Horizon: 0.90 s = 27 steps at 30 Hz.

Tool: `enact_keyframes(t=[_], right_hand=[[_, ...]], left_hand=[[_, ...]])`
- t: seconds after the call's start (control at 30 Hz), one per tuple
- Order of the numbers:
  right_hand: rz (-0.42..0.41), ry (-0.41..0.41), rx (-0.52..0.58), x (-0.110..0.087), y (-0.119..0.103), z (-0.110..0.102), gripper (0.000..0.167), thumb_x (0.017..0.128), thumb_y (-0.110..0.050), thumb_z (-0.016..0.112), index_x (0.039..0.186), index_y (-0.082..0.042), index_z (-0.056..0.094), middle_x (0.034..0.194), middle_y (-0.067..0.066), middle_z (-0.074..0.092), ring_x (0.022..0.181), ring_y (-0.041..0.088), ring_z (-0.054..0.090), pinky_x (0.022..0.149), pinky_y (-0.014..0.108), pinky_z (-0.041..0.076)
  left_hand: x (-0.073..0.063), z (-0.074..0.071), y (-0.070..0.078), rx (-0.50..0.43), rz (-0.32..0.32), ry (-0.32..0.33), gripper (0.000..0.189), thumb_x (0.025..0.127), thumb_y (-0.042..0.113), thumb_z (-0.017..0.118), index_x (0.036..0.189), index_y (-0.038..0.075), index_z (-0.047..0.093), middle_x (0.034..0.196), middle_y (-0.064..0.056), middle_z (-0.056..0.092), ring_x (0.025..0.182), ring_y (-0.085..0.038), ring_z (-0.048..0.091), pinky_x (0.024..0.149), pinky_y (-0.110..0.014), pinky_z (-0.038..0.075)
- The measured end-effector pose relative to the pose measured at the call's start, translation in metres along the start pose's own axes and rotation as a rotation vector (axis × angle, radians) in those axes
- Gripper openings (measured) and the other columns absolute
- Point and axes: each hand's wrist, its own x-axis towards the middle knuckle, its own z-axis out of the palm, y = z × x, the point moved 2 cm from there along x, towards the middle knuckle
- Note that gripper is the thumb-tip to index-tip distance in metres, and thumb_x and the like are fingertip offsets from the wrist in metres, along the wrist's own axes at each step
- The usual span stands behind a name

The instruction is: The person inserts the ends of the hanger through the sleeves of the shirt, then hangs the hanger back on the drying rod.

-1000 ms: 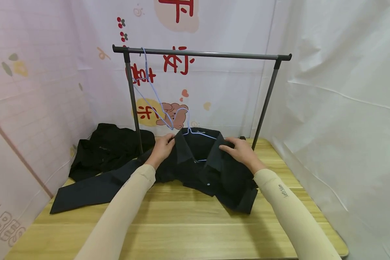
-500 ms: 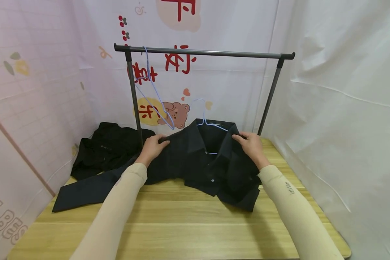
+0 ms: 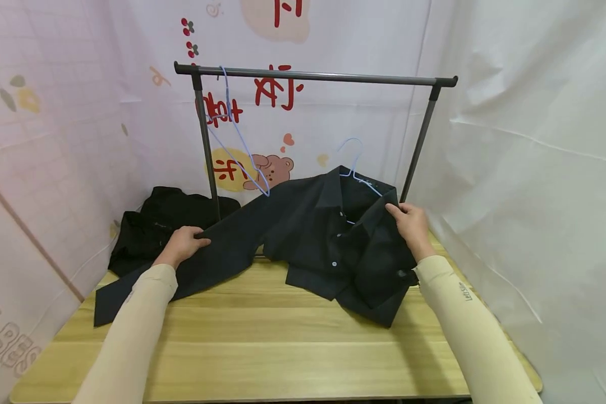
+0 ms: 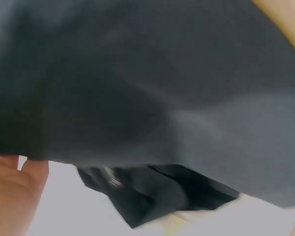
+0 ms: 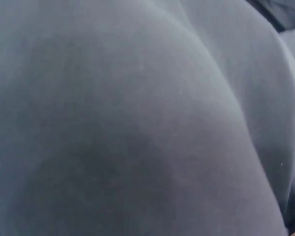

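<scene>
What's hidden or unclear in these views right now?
Head: most of the hanger hidden inside the shirt.
Head: part of the dark bundle, behind the left hand.
Left wrist: part of that hand, behind the shirt.
Right wrist: most of the right hand, behind the shirt or past the edge.

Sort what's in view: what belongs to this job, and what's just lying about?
Belongs:
black shirt
inner hanger, inside it
left hand and right hand, both gripping it
rack, probably

Seemingly lying about:
dark garment heaped at left
other hanger, on the rack

A blue hanger [image 3: 228,101] hangs on the rack [image 3: 313,75], black clothing [image 3: 148,224] crumpled nearby.
</scene>
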Motion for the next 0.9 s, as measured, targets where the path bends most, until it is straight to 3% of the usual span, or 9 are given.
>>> enact_keyframes(t=[0.13,0.27,0.37,0.53,0.63,0.73,0.8,0.9], right_hand=[[0.097,0.054,0.02,0.001,0.001,-0.002,0.046,0.094,-0.044,0.067,0.083,0.0,0.065,0.073,0.007,0.05,0.075,0.026,0.045,0.065,0.032,0.036],[0.186,0.104,0.057,0.001,0.002,-0.004,0.046,0.094,-0.046,0.067,0.094,0.0,0.071,0.089,0.011,0.059,0.084,0.027,0.049,0.072,0.031,0.039],[0.232,0.135,0.077,0.0,0.002,-0.004,0.047,0.093,-0.048,0.066,0.101,-0.002,0.073,0.096,0.011,0.062,0.088,0.026,0.051,0.075,0.031,0.04],[0.252,0.175,0.093,-0.001,0.002,-0.004,0.047,0.093,-0.048,0.065,0.095,-0.002,0.072,0.088,0.009,0.058,0.084,0.026,0.049,0.071,0.03,0.039],[0.243,0.196,0.101,-0.002,0.001,-0.003,0.046,0.093,-0.047,0.067,0.093,-0.001,0.072,0.082,0.007,0.057,0.081,0.025,0.048,0.068,0.03,0.038],[0.253,0.194,0.099,-0.002,0.001,-0.001,0.047,0.093,-0.047,0.066,0.096,-0.001,0.073,0.085,0.008,0.059,0.081,0.024,0.049,0.069,0.029,0.038],[0.272,0.18,0.106,-0.003,0.002,0.002,0.047,0.094,-0.048,0.065,0.099,-0.001,0.073,0.092,0.01,0.061,0.084,0.025,0.049,0.07,0.029,0.039],[0.309,0.152,0.124,-0.003,0.004,0.007,0.048,0.094,-0.049,0.063,0.105,-0.002,0.073,0.1,0.011,0.061,0.088,0.026,0.049,0.073,0.029,0.04]], left_hand=[[-0.011,-0.012,-0.019,0.03,-0.03,-0.01,0.052,0.103,0.02,0.055,0.142,-0.012,0.043,0.143,-0.036,0.039,0.122,-0.051,0.046,0.1,-0.06,0.04],[-0.019,-0.018,-0.035,0.075,-0.032,0.022,0.046,0.102,0.019,0.057,0.136,-0.011,0.05,0.134,-0.035,0.047,0.109,-0.048,0.055,0.092,-0.058,0.046],[-0.021,-0.019,-0.045,0.123,-0.029,0.068,0.035,0.1,0.017,0.058,0.126,-0.008,0.059,0.12,-0.031,0.058,0.095,-0.042,0.06,0.082,-0.054,0.049],[-0.021,-0.016,-0.049,0.23,-0.03,0.195,0.024,0.098,0.013,0.057,0.115,-0.004,0.064,0.107,-0.026,0.064,0.086,-0.041,0.059,0.077,-0.058,0.045],[-0.017,-0.006,-0.041,0.272,0.0,0.33,0.025,0.097,0.01,0.057,0.118,-0.003,0.063,0.11,-0.028,0.061,0.092,-0.046,0.057,0.081,-0.063,0.041],[-0.009,0.011,-0.021,0.279,0.068,0.437,0.029,0.096,0.01,0.061,0.123,-0.002,0.062,0.113,-0.028,0.058,0.1,-0.049,0.054,0.085,-0.064,0.041],[-0.002,0.027,-0.004,0.275,0.114,0.448,0.029,0.096,0.013,0.064,0.122,-0.001,0.063,0.113,-0.026,0.059,0.103,-0.047,0.054,0.086,-0.061,0.042],[0.008,0.055,0.024,0.268,0.161,0.355,0.03,0.097,0.019,0.066,0.121,0.002,0.065,0.114,-0.022,0.06,0.106,-0.043,0.055,0.089,-0.057,0.043]])
